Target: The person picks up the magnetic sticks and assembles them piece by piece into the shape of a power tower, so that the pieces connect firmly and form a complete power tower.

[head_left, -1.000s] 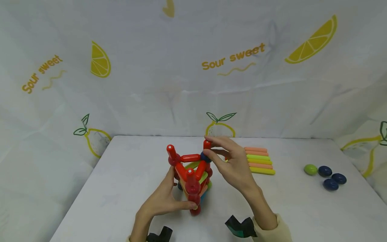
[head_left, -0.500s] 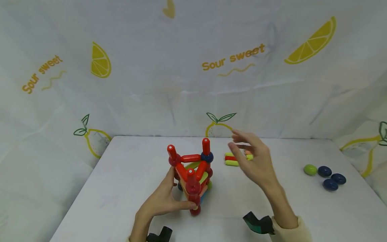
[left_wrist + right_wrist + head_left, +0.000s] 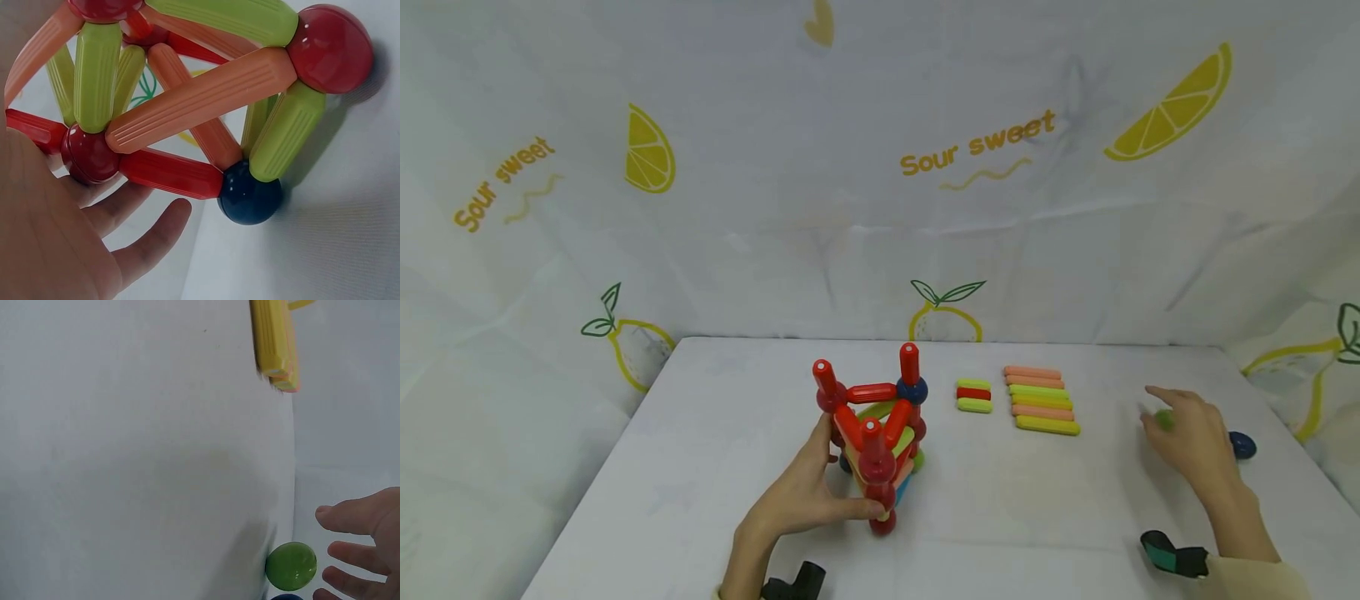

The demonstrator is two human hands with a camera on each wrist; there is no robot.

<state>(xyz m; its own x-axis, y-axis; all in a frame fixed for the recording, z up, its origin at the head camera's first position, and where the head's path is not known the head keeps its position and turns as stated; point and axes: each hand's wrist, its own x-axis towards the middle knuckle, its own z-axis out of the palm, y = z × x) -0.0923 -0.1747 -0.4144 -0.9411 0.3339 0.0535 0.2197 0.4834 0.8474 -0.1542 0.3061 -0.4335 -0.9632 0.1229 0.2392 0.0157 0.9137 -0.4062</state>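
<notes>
A triangular tower of magnetic rods and balls (image 3: 877, 465) stands on the table, three short red rods rising from its top corners. My left hand (image 3: 808, 492) grips its lower part, thumb at the front corner and fingers round the left side. In the left wrist view, orange, lime and red rods (image 3: 206, 97) join red balls and a dark blue ball (image 3: 250, 192). Far to the right, my right hand (image 3: 1195, 437) hovers by a green ball (image 3: 291, 567), fingers apart and nothing held. One dark blue ball (image 3: 1242, 445) shows beside it; others are hidden behind the hand.
Right of the tower lie a short group of lime and red rods (image 3: 973, 394) and a row of longer orange, lime and yellow rods (image 3: 1045, 402). A white cloth with lemon prints (image 3: 850, 258) hangs behind the white table (image 3: 685, 475).
My right hand has left the tower's blue top corner and travelled right, across the rods, to the loose balls. The left hand keeps its grip and the tower stays in place.
</notes>
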